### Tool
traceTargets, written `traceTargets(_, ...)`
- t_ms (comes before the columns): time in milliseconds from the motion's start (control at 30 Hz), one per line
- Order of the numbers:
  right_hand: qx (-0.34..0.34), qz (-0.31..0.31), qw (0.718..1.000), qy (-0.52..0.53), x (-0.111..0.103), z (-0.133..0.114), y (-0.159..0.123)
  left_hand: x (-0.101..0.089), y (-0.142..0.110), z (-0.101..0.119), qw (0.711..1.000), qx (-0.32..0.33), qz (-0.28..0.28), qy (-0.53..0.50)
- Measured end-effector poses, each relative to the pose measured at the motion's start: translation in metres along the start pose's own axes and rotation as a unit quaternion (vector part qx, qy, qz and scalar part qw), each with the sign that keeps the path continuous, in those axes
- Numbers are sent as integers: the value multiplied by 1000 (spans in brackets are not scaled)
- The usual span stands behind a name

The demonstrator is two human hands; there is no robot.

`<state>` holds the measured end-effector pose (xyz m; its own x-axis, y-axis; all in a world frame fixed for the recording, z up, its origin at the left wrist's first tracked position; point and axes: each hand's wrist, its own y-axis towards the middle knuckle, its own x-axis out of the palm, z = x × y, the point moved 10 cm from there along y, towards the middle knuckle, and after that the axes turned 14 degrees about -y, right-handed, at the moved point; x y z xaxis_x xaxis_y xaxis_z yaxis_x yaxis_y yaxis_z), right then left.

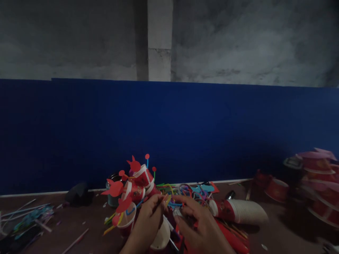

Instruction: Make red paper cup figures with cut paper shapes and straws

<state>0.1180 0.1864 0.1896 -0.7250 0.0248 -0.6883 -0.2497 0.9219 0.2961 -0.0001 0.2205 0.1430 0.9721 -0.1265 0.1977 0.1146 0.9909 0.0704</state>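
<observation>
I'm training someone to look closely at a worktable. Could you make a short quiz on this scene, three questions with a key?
1. What colour is the long panel behind the table?
A) Yellow
B) Blue
C) Green

2. True or false: the long stack of nested cups lies on its side.

3. Which of the person's own hands is nearer to the cups with red paper shapes?

Key:
1. B, blue.
2. True; it lies on its side, to the right of the right hand.
3. The left hand.
</observation>
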Motion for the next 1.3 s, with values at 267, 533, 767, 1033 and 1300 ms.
traceTargets(267,16,2,1000,5,-4,0,0,0,1,-14,994,-57,1,-91)
traceTargets(533,-5,5,999,-45,0,4,1,5,2,-12,993,-42,-29,-108)
traceTargets(767,-42,28,995,-85,-4,-8,1,9,6,-24,984,-66,-68,-153)
traceTargets(1033,-38,35,994,-100,-3,-4,2,6,-5,8,999,31,-22,-3)
traceTargets(1300,-19,26,998,-50,-5,-5,0,24,-14,24,989,93,-89,68)
